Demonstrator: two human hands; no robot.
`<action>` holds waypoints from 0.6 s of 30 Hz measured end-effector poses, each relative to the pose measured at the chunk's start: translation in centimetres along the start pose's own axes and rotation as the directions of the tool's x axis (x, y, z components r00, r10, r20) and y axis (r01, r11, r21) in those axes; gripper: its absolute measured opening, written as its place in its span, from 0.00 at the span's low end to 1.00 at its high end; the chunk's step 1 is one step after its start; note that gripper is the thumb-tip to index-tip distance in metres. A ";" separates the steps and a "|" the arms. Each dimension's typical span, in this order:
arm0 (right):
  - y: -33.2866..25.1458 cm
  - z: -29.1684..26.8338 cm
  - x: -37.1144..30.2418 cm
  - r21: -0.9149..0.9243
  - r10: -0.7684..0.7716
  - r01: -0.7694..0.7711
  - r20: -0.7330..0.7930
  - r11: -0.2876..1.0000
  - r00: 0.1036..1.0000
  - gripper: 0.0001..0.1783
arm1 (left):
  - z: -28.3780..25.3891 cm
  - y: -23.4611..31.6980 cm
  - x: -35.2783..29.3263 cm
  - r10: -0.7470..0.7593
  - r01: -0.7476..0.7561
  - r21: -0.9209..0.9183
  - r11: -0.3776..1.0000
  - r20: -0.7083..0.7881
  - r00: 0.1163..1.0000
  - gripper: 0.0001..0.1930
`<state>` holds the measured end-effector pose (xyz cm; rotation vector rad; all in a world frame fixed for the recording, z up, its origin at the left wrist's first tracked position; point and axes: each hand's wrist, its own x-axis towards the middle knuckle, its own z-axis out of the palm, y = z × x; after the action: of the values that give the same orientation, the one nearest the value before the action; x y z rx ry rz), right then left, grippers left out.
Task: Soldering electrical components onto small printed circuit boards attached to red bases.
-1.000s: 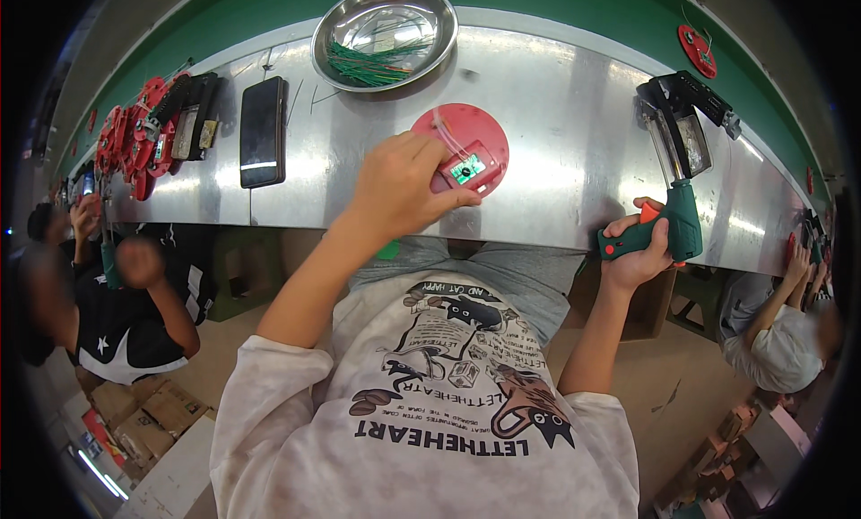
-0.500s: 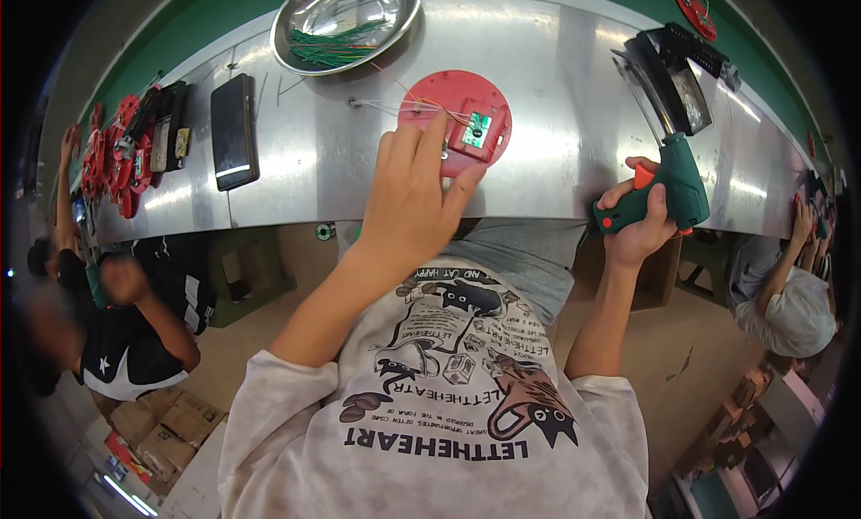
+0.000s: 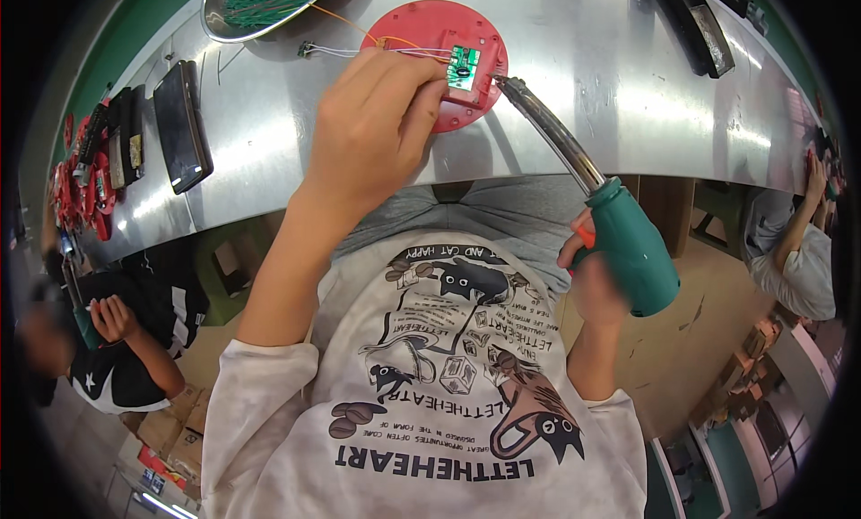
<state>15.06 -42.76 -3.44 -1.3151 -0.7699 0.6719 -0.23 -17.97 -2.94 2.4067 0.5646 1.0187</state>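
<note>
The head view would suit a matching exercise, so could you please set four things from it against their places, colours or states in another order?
1. Green-handled tool
2. Red disc
3. Phone
4. Metal bowl

A. Contains green wires
B. Bears a small circuit board
C. Held in the right grip
D. Black, lying on the table

Right pairs: 1-C; 2-B; 3-D; 4-A

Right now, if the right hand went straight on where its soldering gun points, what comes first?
Probably the red disc: the soldering gun's tip overlaps its right edge in view, though depth is unclear.
</note>
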 end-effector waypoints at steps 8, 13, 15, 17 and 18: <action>0.1 0.1 -0.5 -0.028 0.006 -0.004 0.074 1.000 0.997 0.24 | 1.0 -0.8 -0.4 0.161 -0.157 0.091 0.983 -0.035 0.986 0.06; -0.3 1.2 -0.5 -0.150 0.043 -0.042 0.005 0.988 0.999 0.23 | 1.6 -1.4 -0.4 0.216 -0.206 0.140 0.969 -0.061 0.975 0.07; -0.1 1.0 -0.7 -0.151 0.044 -0.042 0.010 0.988 0.999 0.23 | 1.7 -1.4 -0.5 0.230 -0.218 0.159 0.963 -0.062 0.971 0.07; -0.1 1.0 -0.6 -0.158 0.046 -0.044 0.014 0.986 0.999 0.23 | 1.8 -1.5 -0.5 0.233 -0.221 0.161 0.962 -0.059 0.971 0.08; -0.1 1.1 -0.5 -0.161 0.046 -0.044 0.009 0.986 0.999 0.22 | 1.8 -1.6 -0.5 0.230 -0.218 0.162 0.962 -0.059 0.971 0.08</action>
<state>13.87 -42.57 -3.27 -1.4802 -0.8203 0.6650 0.52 -17.37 -5.27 2.6237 0.4166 1.2074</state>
